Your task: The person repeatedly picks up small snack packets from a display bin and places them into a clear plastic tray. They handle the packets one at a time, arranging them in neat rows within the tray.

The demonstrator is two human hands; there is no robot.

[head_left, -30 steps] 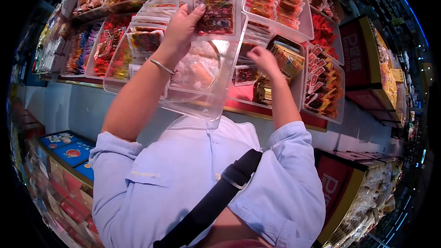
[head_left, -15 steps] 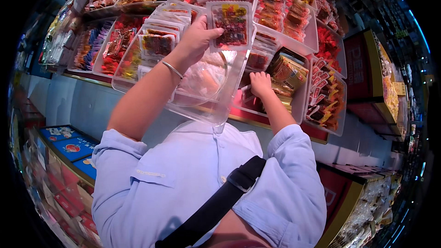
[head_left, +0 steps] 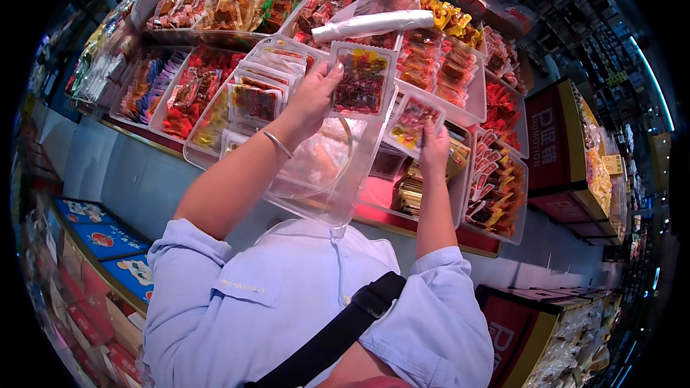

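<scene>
A sloping display shelf (head_left: 431,233) with a red front edge carries rows of clear plastic bins. Taking the white roll of bags (head_left: 374,25) lying across the upper bins as landmark: just below it sits a bin of red-packed snacks (head_left: 438,72); to its left stand bins of amber wrapped sweets (head_left: 230,0) and, lower, red packets (head_left: 187,93); far below and to its right a bin of dark red packets (head_left: 496,194) rests at the shelf's end.

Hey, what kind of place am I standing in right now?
Most likely a shop's loose-snack section. Clear bins of small wrapped snacks fill a tiered display, a roll of plastic bags lies on top, and stacked boxed goods stand below.
</scene>
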